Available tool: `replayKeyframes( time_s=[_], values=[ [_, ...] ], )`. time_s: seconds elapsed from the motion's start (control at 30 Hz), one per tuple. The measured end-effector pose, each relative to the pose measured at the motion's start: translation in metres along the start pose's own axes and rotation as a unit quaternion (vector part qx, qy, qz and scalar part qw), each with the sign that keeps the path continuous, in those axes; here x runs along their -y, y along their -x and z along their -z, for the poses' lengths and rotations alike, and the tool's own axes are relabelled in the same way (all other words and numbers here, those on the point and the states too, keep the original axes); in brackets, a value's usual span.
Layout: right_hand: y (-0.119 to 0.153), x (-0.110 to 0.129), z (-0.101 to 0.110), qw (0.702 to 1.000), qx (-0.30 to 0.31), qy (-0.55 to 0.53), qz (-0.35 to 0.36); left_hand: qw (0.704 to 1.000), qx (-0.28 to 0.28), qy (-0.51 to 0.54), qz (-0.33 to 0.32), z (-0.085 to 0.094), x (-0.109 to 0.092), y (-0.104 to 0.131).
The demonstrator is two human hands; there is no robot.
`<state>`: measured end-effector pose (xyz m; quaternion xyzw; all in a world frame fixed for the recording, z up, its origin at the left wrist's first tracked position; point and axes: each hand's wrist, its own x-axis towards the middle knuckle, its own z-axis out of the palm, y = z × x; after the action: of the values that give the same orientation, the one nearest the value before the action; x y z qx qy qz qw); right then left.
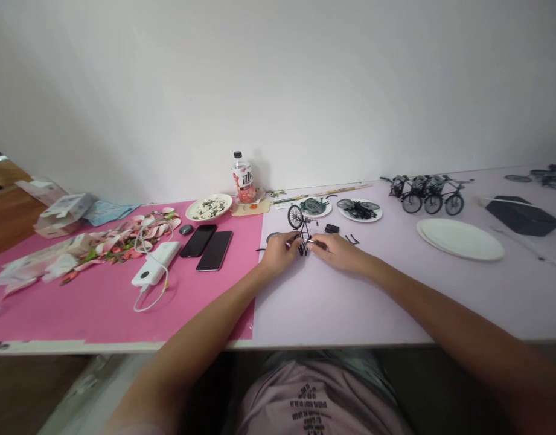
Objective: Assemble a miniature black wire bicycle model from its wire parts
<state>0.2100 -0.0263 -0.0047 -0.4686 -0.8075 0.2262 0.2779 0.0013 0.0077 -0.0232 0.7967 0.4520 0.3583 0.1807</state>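
Note:
Both hands meet at a small dark model bicycle point(295, 216) near the middle of the table, one spoked wheel standing up at its far end. The fingers of my left hand point(280, 252) are closed on the frame from the left. My right hand point(336, 251) pinches a thin, dark-handled tool with a shiny shaft point(308, 241), its end at the frame. Partly behind my left hand lies another wheel point(272, 236). A small black part point(332, 228) and thin black pieces point(352, 239) rest just beyond my right hand.
Plates of green parts point(314, 207) and black parts point(359, 209) sit behind the hands. Assembled model bicycles point(434, 202) and white plates point(461, 239) are at right. At left are phones point(215, 251), a power bank point(154, 264), petal-like pieces point(124, 241) and a bottle point(244, 180).

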Motion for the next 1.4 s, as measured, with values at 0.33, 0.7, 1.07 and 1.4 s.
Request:
replayKeyframes(
  time_s=[0.33, 0.7, 1.07, 1.4],
  values=[
    [-0.0004, -0.0026, -0.0004, 1.000, 0.001, -0.009, 0.008, 1.000, 0.004, -0.001, 0.000, 0.0002, 0.0002, 0.0002],
    [0.0002, -0.0011, -0.0002, 1.000, 0.009, -0.008, -0.005, 1.000, 0.005, 0.000, -0.010, -0.0008, 0.0021, -0.0002],
    [-0.0002, -0.0019, -0.0014, 1.000, 0.020, -0.005, -0.004, 1.000, 0.013, 0.014, -0.023, -0.0024, 0.0022, 0.0005],
    [0.0011, 0.0022, -0.0020, 0.998, -0.039, -0.011, -0.045, 1.000, 0.018, 0.010, -0.023, -0.0015, 0.0001, 0.0012]
  ],
)
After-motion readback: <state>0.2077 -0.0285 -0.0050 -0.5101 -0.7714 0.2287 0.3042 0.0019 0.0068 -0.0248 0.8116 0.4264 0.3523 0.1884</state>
